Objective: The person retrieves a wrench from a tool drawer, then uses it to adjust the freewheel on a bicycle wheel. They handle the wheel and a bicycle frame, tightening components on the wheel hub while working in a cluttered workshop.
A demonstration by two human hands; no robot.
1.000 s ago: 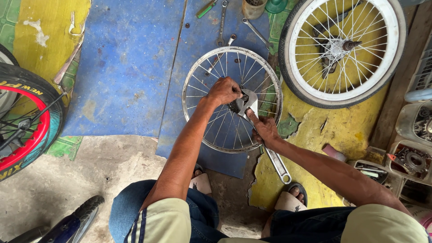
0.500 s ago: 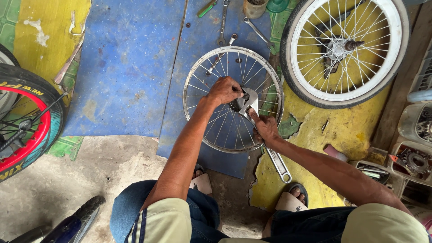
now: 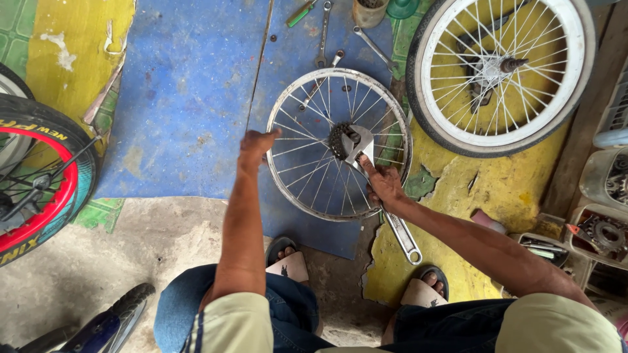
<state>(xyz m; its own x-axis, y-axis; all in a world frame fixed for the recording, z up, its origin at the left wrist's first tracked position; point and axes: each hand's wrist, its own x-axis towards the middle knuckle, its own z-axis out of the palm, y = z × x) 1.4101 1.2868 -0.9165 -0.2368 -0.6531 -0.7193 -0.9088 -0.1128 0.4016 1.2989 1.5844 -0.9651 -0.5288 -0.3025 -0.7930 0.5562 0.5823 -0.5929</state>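
Bare spoked wheel rim point(image 3: 297, 189) lies flat on the blue mat point(image 3: 183, 98), centre of frame, its sprocket point(image 3: 340, 139) at the hub. Right hand point(image 3: 383, 186) at lower right of the rim, fingers closed around the handle of a large adjustable wrench point(image 3: 376, 189); the wrench head sits on the sprocket, and the handle runs down-right past the rim edge to end over the yellow floor patch point(image 3: 451, 189). Left hand point(image 3: 255, 147) at the rim's left edge, loosely curled, touching or just over the rim — cannot tell which, and cannot tell if it grips anything. Upper right of frame: white-tyred wheel point(image 3: 500, 72) lying flat, near the bare rim but apart from it. Top centre: spanners point(image 3: 324, 33) and a green-handled screwdriver point(image 3: 299, 13) on the mat, a small cup point(image 3: 366, 12) just beside them. Left edge: red-and-black tyre point(image 3: 39, 189) partly cut off. Right edge: plastic trays with metal parts point(image 3: 605, 229). Bottom of frame: person's knees in blue jeans, feet in sandals point(image 3: 291, 261) on the concrete floor point(image 3: 118, 261), one foot just below the rim.
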